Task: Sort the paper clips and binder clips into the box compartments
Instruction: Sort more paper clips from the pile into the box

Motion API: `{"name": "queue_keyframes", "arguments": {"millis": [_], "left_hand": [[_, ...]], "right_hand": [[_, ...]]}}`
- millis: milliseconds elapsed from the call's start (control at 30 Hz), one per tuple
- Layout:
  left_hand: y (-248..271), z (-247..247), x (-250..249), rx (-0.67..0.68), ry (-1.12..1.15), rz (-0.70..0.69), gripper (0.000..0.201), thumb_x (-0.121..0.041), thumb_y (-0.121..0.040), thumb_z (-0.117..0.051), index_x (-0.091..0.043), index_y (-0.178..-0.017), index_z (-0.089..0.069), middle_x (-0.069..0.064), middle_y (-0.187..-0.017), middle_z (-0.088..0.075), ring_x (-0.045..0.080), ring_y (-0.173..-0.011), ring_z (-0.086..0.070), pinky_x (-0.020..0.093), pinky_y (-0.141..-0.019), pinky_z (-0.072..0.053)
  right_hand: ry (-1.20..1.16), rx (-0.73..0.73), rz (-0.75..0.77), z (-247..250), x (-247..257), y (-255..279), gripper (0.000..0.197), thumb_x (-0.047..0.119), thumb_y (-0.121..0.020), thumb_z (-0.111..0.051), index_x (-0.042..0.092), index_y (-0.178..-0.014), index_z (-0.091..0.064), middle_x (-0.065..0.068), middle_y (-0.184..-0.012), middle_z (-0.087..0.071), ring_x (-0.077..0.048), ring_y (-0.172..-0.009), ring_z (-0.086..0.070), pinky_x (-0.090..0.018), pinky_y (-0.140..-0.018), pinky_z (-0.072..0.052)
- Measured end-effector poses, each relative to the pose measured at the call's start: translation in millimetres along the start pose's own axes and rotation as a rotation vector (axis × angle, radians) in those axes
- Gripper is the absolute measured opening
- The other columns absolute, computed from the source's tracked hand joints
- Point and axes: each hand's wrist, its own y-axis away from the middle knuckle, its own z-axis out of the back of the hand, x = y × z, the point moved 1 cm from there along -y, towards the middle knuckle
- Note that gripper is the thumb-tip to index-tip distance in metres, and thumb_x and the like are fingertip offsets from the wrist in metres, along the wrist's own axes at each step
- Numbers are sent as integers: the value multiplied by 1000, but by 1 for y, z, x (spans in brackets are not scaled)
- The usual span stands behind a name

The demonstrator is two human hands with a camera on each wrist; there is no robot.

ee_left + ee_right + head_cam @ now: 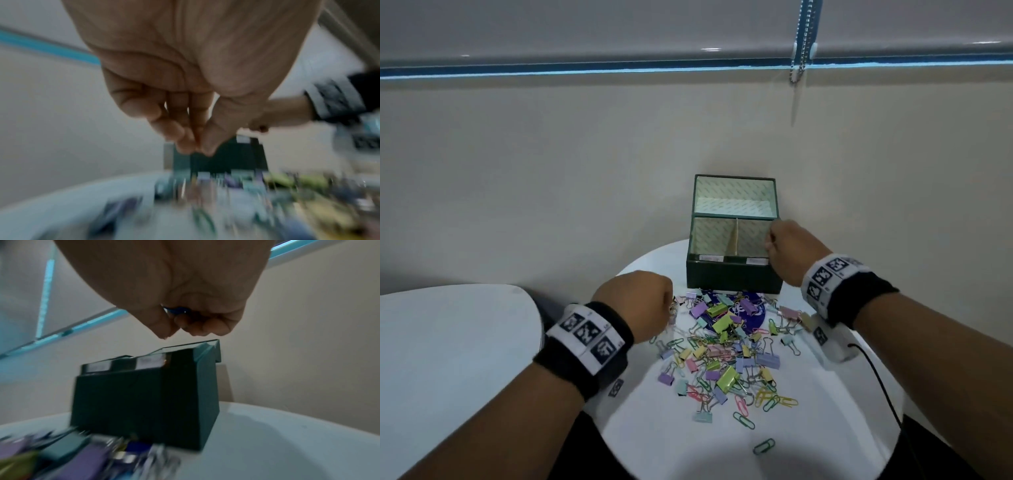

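Note:
A dark green box (732, 274) stands open at the back of the round white table (688, 445), its lid upright. A divider (734, 236) splits it into two compartments, each with a white label on the front rim. Pastel binder clips and paper clips lie in a pile (726, 346) in front of it. My right hand (779, 240) hovers over the box's right front corner, fingers curled round a small blue clip (174, 310). My left hand (650, 301) is at the pile's left edge. Its fingertips (185, 142) are pressed together, and no clip shows between them.
A single green paper clip (763, 446) lies apart near the front of the table. A white device (835, 346) with a black cable (876, 377) sits at the right edge. Another white surface (448, 342) lies to the left. A wall stands right behind the box.

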Motion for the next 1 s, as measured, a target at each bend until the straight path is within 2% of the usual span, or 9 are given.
{"name": "queue_keyframes", "arguments": {"millis": [100,267,333,433,533,633,767,900,1000], "left_hand": [[2,-6,-3,-19,-57,47,19,-25,-85,-48,-27,-91,-66,-7,-89,-66,19,-83,-62,27,-68,-48],[3,-19,-9,88,-59,0,17,-28,-85,-50,-23,-87,-66,-3,-83,-65,19,-77,-62,29,-68,-54],[5,-22,-13,96,-60,-12,16,-33,-85,-53,-23,-87,-65,-3,-83,-65,18,-76,-62,30,-71,-56],[6,-25,-15,106,-42,-40,19,-40,-83,-59,-24,-90,-68,-5,-86,-68,17,-78,-65,32,-74,-58],[6,-27,-14,137,-17,-67,18,-34,-82,-62,-28,-95,-73,-8,-91,-70,15,-83,-66,32,-77,-58],[5,-28,-14,130,11,-90,18,-23,-85,-61,-31,-95,-74,-10,-93,-70,15,-86,-65,32,-80,-58],[0,-31,-16,128,64,-113,18,-18,-87,-58,-30,-91,-69,-11,-93,-67,13,-88,-63,30,-80,-56],[-2,-36,-15,158,121,-87,26,-15,-85,-57,-38,-96,-56,-9,-97,-61,15,-90,-59,29,-78,-53],[-1,-32,-13,50,119,-72,35,-15,-89,-52,-37,-116,-59,-4,-106,-58,19,-95,-60,30,-80,-50]], "right_hand": [[138,33,-63,-4,4,-24,10,19,-99,-50,14,-100,-58,-8,-99,-59,-23,-84,-60,-36,-75,-52],[154,117,-38,-9,8,-32,34,16,-93,-56,22,-125,-63,-8,-127,-63,-25,-107,-62,-32,-88,-51],[124,71,23,-6,9,-25,34,14,-91,-59,24,-124,-63,-2,-132,-58,-22,-118,-55,-36,-100,-49],[34,-76,134,1,12,4,19,9,-90,-60,24,-101,-63,7,-111,-51,-14,-105,-49,-32,-93,-47],[96,136,154,0,13,32,14,13,-91,-58,25,-85,-61,5,-91,-63,-18,-86,-61,-32,-79,-54],[222,377,79,-13,4,41,9,26,-92,-60,29,-88,-67,8,-91,-68,-15,-85,-64,-30,-79,-56],[205,403,11,-31,-8,42,17,45,-89,-67,30,-82,-67,10,-88,-68,-11,-84,-64,-33,-81,-56],[197,382,15,-40,-12,41,15,36,-90,-67,29,-77,-63,10,-83,-66,-11,-80,-62,-28,-76,-52],[209,354,44,-39,-10,40,11,31,-89,-64,29,-78,-63,9,-85,-64,-13,-81,-61,-27,-74,-51]]}}
